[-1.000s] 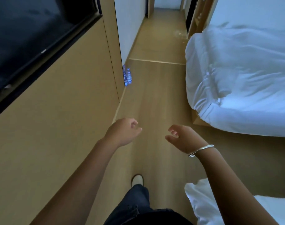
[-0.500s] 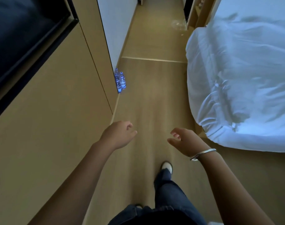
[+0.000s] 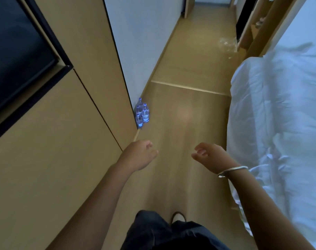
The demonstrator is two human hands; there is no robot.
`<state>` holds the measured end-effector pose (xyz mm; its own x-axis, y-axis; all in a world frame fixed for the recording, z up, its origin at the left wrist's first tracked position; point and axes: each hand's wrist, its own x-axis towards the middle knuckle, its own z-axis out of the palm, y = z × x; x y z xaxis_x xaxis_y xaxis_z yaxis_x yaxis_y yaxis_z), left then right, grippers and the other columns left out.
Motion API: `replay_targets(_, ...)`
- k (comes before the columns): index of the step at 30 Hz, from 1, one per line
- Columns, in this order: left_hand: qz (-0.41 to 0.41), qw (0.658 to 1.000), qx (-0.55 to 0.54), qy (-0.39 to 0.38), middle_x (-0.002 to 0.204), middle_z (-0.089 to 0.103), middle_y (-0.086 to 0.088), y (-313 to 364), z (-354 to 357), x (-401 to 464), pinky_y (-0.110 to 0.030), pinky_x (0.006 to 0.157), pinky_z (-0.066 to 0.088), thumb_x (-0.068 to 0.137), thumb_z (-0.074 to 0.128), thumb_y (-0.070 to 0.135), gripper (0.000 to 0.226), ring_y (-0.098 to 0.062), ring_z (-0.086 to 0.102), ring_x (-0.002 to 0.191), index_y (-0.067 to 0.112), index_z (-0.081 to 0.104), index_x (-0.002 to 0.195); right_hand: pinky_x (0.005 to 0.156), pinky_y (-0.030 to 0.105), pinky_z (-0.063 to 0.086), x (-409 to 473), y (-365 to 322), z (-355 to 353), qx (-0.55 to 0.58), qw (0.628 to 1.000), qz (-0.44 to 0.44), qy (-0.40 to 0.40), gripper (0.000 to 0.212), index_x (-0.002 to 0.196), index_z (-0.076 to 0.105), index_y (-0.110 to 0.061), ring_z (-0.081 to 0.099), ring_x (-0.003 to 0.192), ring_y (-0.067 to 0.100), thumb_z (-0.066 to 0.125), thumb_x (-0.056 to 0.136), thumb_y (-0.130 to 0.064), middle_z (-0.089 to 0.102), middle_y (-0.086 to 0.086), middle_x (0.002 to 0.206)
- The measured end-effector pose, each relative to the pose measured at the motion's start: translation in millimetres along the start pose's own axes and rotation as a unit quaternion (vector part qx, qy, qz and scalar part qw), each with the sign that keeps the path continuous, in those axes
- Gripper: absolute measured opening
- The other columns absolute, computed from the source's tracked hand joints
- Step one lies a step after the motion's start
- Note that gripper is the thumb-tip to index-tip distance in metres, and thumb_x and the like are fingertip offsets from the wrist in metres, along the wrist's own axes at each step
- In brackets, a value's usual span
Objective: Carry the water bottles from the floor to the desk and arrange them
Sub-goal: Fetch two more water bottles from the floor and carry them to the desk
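Water bottles (image 3: 142, 113) clustered upright on floor (image 3: 180, 123), tight against wall corner, well ahead. Left hand (image 3: 138, 155) loosely curled, right hand (image 3: 210, 156) relaxed, both empty. Squat advised; outer bottles best gripped first.

Head view, looking down, hallway floor (image 3: 180, 123)

Water bottles (image 3: 142, 113) clustered on floor (image 3: 180, 141) at 11 o'clock, against wall (image 3: 141, 42) corner; bed (image 3: 279, 114) at 2 o'clock; cabinet panel (image 3: 54, 159) at 9.
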<state>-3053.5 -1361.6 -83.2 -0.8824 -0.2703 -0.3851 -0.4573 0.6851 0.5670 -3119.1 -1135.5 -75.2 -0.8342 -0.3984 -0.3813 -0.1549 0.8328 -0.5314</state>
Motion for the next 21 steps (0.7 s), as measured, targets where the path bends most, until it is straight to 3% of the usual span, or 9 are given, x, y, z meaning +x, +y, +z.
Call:
replay_targets(5, -0.035, 0.999, 0.003, -0.001, 0.100, 0.063, -0.004, 20, -14, 72, -0.034, 0.085, 0.048, 0.085, 0.058, 0.033, 0.015, -0.024, 0.060, 0.100, 0.020, 0.059, 0.092, 0.093, 0.032, 0.046, 85, -4, -31, -0.011, 0.999, -0.022, -0.034, 0.034, 0.116, 0.058, -0.015, 0.058, 0.102, 0.017, 0.055, 0.089, -0.036, 0.063, 0.002, 0.111)
replay_targets(9, -0.033, 0.999, -0.020, 0.017, 0.076, 0.052, -0.005, 30, -35, 144, -0.031, 0.063, 0.038, 0.083, 0.057, 0.029, 0.023, -0.019, 0.046, 0.068, 0.006, 0.054, 0.079, 0.092, 0.031, 0.046, 165, -14, -55, -0.024, 0.997, -0.038, -0.058, 0.034, 0.117, 0.058, -0.014, 0.058, 0.102, 0.017, 0.056, 0.089, -0.035, 0.063, 0.002, 0.111)
replay_targets(11, -0.039, 0.999, -0.024, 0.012, 0.067, 0.043, 0.002, 32, -47, 186, -0.028, 0.060, 0.033, 0.083, 0.055, 0.028, 0.024, -0.016, 0.040, 0.063, 0.010, 0.046, 0.069, 0.091, 0.030, 0.046, 210, -22, -66, -0.031, 0.997, -0.044, -0.060, 0.034, 0.116, 0.059, -0.015, 0.059, 0.100, 0.016, 0.057, 0.089, -0.036, 0.063, 0.001, 0.109)
replay_targets(13, -0.038, 0.999, -0.031, 0.003, 0.064, 0.040, -0.001, 34, -62, 230, -0.028, 0.059, 0.032, 0.083, 0.054, 0.025, 0.031, -0.022, 0.040, 0.063, 0.014, 0.036, 0.061, 0.089, 0.028, 0.045, 256, -31, -80, -0.039, 0.997, -0.045, -0.056, 0.033, 0.114, 0.060, -0.015, 0.059, 0.099, 0.016, 0.058, 0.088, -0.035, 0.063, 0.002, 0.108)
replay_targets(15, -0.042, 0.998, -0.037, 0.002, 0.075, 0.046, -0.013, 37, -77, 272, -0.036, 0.060, 0.037, 0.083, 0.053, 0.024, 0.028, -0.038, 0.045, 0.074, 0.005, 0.039, 0.068, 0.085, 0.026, 0.044, 301, -42, -95, -0.036, 0.997, -0.044, -0.056, 0.032, 0.112, 0.061, -0.014, 0.059, 0.095, 0.017, 0.059, 0.087, -0.034, 0.063, 0.003, 0.106)
replay_targets(17, -0.049, 0.998, -0.032, -0.005, 0.075, 0.047, -0.013, 39, -90, 311, -0.040, 0.061, 0.041, 0.083, 0.052, 0.024, 0.026, -0.037, 0.049, 0.076, 0.003, 0.044, 0.071, 0.083, 0.025, 0.044, 344, -56, -109, -0.040, 0.996, -0.044, -0.065, 0.031, 0.110, 0.061, -0.012, 0.059, 0.094, 0.018, 0.061, 0.087, -0.032, 0.064, 0.005, 0.104)
replay_targets(19, -0.065, 0.997, -0.029, -0.017, 0.063, 0.042, -0.001, 39, -100, 345, -0.031, 0.057, 0.035, 0.083, 0.051, 0.026, 0.026, -0.032, 0.048, 0.069, 0.018, 0.039, 0.061, 0.082, 0.023, 0.042, 384, -70, -118, -0.056, 0.994, -0.053, -0.076, 0.030, 0.110, 0.061, -0.010, 0.059, 0.095, 0.019, 0.061, 0.087, -0.029, 0.064, 0.007, 0.105)
replay_targets(21, -0.078, 0.996, -0.025, -0.028, 0.071, 0.047, 0.006, 38, -107, 377, -0.027, 0.062, 0.035, 0.082, 0.051, 0.029, 0.019, -0.026, 0.056, 0.080, 0.024, 0.042, 0.066, 0.080, 0.020, 0.039, 420, -80, -125, -0.078, 0.990, -0.067, -0.098, 0.031, 0.113, 0.059, -0.010, 0.058, 0.098, 0.018, 0.059, 0.088, -0.029, 0.063, 0.006, 0.109)
